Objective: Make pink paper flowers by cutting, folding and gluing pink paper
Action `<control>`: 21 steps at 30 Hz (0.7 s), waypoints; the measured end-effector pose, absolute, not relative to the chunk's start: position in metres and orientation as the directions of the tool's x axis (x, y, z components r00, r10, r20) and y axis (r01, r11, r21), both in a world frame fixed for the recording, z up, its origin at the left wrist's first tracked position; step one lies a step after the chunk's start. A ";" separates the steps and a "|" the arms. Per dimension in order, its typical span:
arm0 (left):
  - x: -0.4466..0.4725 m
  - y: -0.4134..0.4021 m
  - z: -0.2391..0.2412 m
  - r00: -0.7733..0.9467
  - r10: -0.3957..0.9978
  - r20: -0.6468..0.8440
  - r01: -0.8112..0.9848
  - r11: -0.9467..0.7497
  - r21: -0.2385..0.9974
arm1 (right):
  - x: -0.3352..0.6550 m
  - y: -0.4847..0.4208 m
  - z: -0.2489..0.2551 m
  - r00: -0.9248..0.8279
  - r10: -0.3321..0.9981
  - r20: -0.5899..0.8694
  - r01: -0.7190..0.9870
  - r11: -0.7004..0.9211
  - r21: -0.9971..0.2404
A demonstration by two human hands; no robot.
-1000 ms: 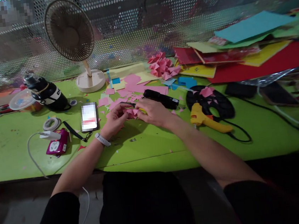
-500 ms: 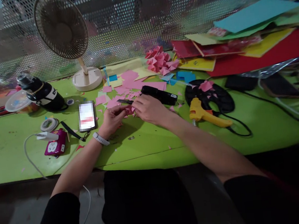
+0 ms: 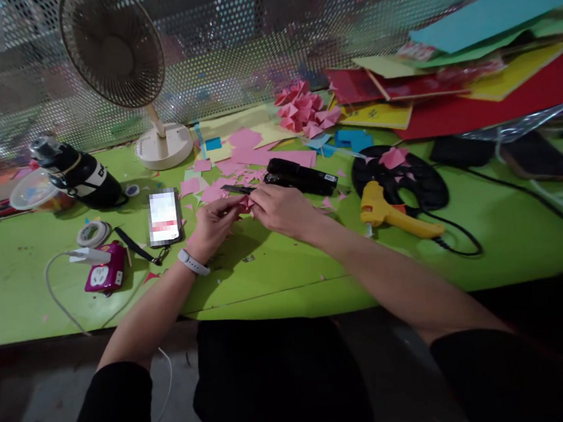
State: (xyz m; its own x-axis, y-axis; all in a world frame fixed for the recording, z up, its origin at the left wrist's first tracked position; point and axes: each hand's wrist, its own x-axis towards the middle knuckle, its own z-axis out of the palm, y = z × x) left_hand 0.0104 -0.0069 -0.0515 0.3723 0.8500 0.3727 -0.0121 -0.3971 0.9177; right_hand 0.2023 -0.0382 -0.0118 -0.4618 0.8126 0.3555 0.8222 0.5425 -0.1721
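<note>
My left hand (image 3: 215, 223) and my right hand (image 3: 281, 209) meet over the green table (image 3: 278, 272), fingertips pinched together on a small pink paper piece (image 3: 246, 203). A white band sits on my left wrist. Loose pink paper scraps (image 3: 237, 175) lie just behind my hands, with a black stapler-like tool (image 3: 300, 175) beyond my right hand. A pile of folded pink paper shapes (image 3: 304, 111) rests further back.
A yellow glue gun (image 3: 392, 213) with black cord lies right, beside a black tray (image 3: 401, 178). A phone (image 3: 164, 218), magenta device (image 3: 104, 273), tape roll (image 3: 91, 232), black bottle (image 3: 79, 172) and fan (image 3: 116, 50) stand left. Coloured paper sheets (image 3: 478, 76) are stacked at back right.
Both hands stayed pinched on the pink piece, shifting only slightly; the view drifted a little down and left.
</note>
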 end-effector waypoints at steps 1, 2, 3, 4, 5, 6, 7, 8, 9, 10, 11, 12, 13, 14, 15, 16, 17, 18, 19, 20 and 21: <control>0.010 -0.007 -0.052 0.379 0.841 0.387 0.000 -0.418 0.909 | 0.202 -0.038 -0.011 -0.460 0.818 0.345 0.823 0.539 -0.179; 0.010 -0.007 -0.052 0.385 0.830 0.404 0.012 -0.442 0.897 | 0.202 -0.039 -0.011 -0.456 0.823 0.338 0.825 0.534 -0.186; 0.010 -0.007 -0.051 0.389 0.815 0.429 0.026 -0.475 0.880 | 0.202 -0.039 -0.010 -0.451 0.827 0.335 0.827 0.529 -0.192; 0.010 -0.006 -0.050 0.387 0.797 0.464 0.043 -0.519 0.854 | 0.203 -0.039 -0.010 -0.445 0.830 0.336 0.828 0.524 -0.197; 0.010 -0.006 -0.049 0.379 0.771 0.511 0.069 -0.574 0.816 | 0.203 -0.039 -0.009 -0.439 0.832 0.339 0.830 0.520 -0.200; 0.010 -0.005 -0.048 0.368 0.738 0.565 0.105 -0.637 0.764 | 0.204 -0.040 -0.009 -0.433 0.833 0.344 0.833 0.516 -0.202; 0.010 -0.004 -0.047 0.358 0.699 0.619 0.148 -0.697 0.701 | 0.204 -0.040 -0.008 -0.428 0.834 0.349 0.835 0.512 -0.202; 0.009 -0.003 -0.047 0.349 0.657 0.668 0.191 -0.748 0.636 | 0.204 -0.040 -0.008 -0.424 0.834 0.354 0.836 0.510 -0.200; 0.009 -0.001 -0.046 0.342 0.622 0.705 0.226 -0.782 0.580 | 0.204 -0.041 -0.007 -0.421 0.833 0.357 0.838 0.509 -0.197; 0.008 0.000 -0.046 0.337 0.598 0.727 0.249 -0.802 0.543 | 0.203 -0.041 -0.007 -0.419 0.834 0.358 0.841 0.505 -0.194; 0.008 0.001 -0.047 0.334 0.587 0.737 0.258 -0.809 0.528 | 0.203 -0.041 -0.006 -0.417 0.837 0.354 0.845 0.501 -0.188; 0.007 0.001 -0.047 0.332 0.587 0.738 0.252 -0.810 0.530 | 0.202 -0.042 -0.006 -0.417 0.842 0.342 0.850 0.495 -0.182; 0.007 0.002 -0.048 0.334 0.594 0.731 0.237 -0.804 0.545 | 0.202 -0.042 -0.005 -0.420 0.848 0.322 0.854 0.490 -0.178; 0.007 0.002 -0.049 0.338 0.606 0.720 0.215 -0.795 0.567 | 0.201 -0.042 -0.004 -0.425 0.855 0.297 0.855 0.487 -0.177; 0.007 0.002 -0.049 0.344 0.617 0.708 0.191 -0.784 0.591 | 0.201 -0.042 -0.004 -0.434 0.859 0.271 0.855 0.488 -0.179; 0.007 0.002 -0.050 0.349 0.626 0.697 0.167 -0.774 0.611 | 0.201 -0.042 -0.003 -0.443 0.861 0.249 0.852 0.491 -0.182; 0.007 0.002 -0.050 0.354 0.632 0.690 0.145 -0.766 0.626 | 0.201 -0.042 -0.003 -0.449 0.862 0.235 0.850 0.493 -0.186; 0.007 0.001 -0.049 0.357 0.634 0.686 0.131 -0.761 0.635 | 0.201 -0.043 -0.003 -0.454 0.862 0.227 0.848 0.496 -0.187; 0.007 0.001 -0.049 0.360 0.633 0.685 0.126 -0.760 0.637 | 0.201 -0.043 -0.002 -0.455 0.862 0.225 0.848 0.496 -0.185; 0.007 0.001 -0.048 0.363 0.630 0.686 0.132 -0.764 0.632 | 0.201 -0.043 -0.002 -0.453 0.863 0.225 0.851 0.493 -0.181; 0.007 0.001 -0.047 0.366 0.624 0.690 0.150 -0.772 0.618 | 0.201 -0.043 -0.001 -0.449 0.865 0.224 0.854 0.489 -0.176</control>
State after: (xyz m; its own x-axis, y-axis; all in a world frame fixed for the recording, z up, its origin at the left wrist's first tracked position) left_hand 0.0065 0.0006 -0.0468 0.3658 0.6242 0.6903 0.1500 -0.7716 0.6182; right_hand 0.2013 -0.0427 -0.0012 -0.4492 0.8649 0.2240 0.8541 0.4893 -0.1763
